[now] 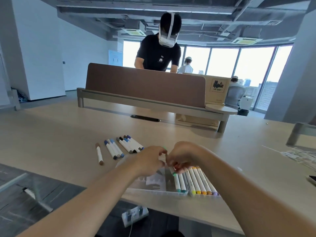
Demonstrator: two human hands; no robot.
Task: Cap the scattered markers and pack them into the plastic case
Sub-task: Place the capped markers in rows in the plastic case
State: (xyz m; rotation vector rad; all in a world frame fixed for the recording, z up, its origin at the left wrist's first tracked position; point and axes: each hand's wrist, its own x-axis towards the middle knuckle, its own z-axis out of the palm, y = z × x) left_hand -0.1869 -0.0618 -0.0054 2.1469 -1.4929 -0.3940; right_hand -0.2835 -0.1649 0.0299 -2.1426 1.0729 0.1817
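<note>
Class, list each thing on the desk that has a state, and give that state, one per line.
Plastic case: open, partly filled.
Packed markers: capped, lying side by side.
Loose markers: capped, on the desk.
Left hand: pinching a marker.
Right hand: pinching the same marker.

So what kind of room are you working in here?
Most likely an open-plan office. The markers lie on a long pale desk with a brown divider screen across its middle, floor-to-ceiling windows overlook city buildings, and someone sits in an office chair farther back.
</note>
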